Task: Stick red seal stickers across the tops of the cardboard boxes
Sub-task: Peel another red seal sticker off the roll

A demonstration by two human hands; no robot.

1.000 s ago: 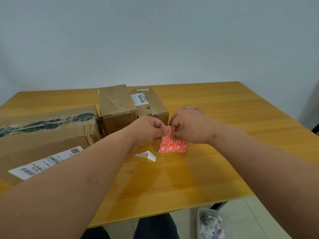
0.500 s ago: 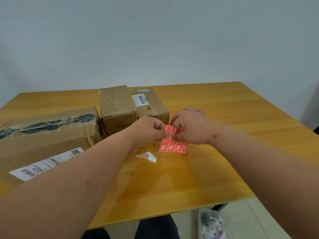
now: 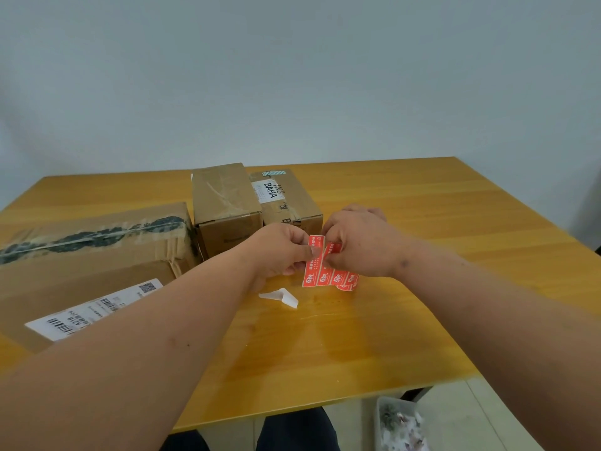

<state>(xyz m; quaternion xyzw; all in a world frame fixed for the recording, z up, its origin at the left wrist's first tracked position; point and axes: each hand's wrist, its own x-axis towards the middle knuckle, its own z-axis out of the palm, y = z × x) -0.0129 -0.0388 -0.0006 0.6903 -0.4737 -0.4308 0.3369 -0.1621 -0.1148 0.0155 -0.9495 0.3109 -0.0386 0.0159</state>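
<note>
While both hands meet above the surface (image 3: 406, 320), I see my left hand (image 3: 279, 252) pinching the sticker sheet (image 3: 328, 271) and my right hand (image 3: 357, 245) pinching one red sticker (image 3: 335, 247) at its top, just in front of three boxes (image 3: 224, 200).

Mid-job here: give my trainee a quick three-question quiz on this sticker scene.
1. True or false: both hands pinch the red sticker sheet.
2. How many cardboard boxes are on the table?
3. The white paper scrap lies: A) on a box, B) on the table near the left hand, C) in the right hand.

Key: 1 true; 2 three; 3 B.
</note>
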